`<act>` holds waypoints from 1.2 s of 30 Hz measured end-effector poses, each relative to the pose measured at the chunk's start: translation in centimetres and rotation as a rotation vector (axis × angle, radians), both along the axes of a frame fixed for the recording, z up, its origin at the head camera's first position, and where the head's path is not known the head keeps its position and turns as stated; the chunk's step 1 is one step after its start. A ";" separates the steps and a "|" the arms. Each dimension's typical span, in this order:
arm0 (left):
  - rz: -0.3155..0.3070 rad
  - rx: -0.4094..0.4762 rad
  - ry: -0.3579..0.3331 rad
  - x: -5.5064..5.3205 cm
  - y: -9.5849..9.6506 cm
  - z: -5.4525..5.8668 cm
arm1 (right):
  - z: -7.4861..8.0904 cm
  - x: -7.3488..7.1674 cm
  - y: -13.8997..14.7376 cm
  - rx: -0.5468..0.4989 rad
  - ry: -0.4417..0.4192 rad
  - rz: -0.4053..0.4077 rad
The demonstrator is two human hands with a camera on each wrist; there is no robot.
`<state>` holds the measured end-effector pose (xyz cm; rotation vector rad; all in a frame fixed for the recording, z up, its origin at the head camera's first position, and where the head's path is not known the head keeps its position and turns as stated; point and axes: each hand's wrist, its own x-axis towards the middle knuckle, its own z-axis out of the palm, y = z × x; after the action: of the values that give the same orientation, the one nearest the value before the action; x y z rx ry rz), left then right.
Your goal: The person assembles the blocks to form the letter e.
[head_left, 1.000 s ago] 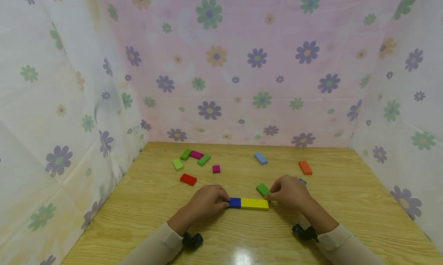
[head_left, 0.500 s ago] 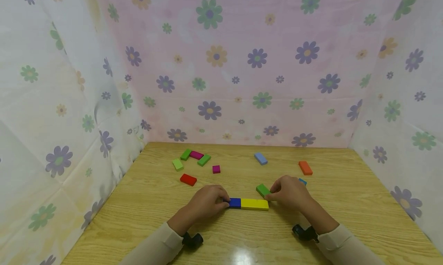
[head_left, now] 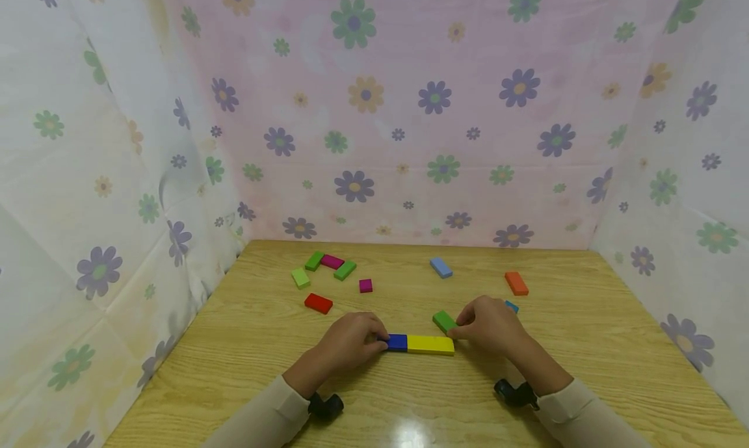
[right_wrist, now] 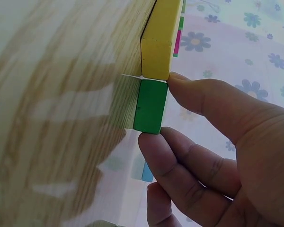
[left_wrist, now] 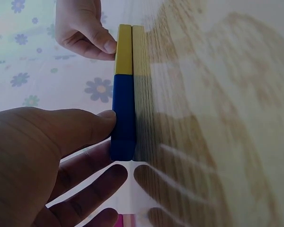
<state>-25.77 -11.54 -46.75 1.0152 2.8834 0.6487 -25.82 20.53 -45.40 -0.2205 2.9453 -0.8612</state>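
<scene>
Wood-grain bench (head_left: pixel 374 396) under both my hands: left hand (head_left: pixel 351 341), right hand (head_left: pixel 491 324), each pinching a block. Long yellow rectangular block (head_left: pixel 430 345) lies flat between them. Deep-blue rectangular block (head_left: pixel 398 342), end to end with yellow, gripped by my left fingers (left_wrist: pixel 87 163). Green rectangular block (head_left: pixel 445 322), angled just beyond yellow, gripped in my right fingers (right_wrist: pixel 158 149). Small magenta square block (head_left: pixel 365 286) beyond my left fingers.

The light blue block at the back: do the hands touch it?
No, the light blue block lies on the table, apart from the left hand and right hand.
</scene>
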 end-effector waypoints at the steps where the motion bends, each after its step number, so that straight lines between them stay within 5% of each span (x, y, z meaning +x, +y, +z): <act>1: 0.002 0.000 -0.002 0.0 0.0 0.0 | 0.0 0.0 0.0 -0.003 -0.002 0.001; 23: -0.017 0.006 0.048 0.0 0.0 0.0 | 0.4 -0.1 0.2 0.030 0.002 -0.028; 36: -0.005 0.008 0.058 0.0 0.1 -0.1 | 1.2 -1.5 2.3 0.063 0.118 -0.026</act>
<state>-25.72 -11.45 -46.81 1.0602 2.9287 0.6422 -27.27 22.84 -44.18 -0.2382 3.0858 -0.7825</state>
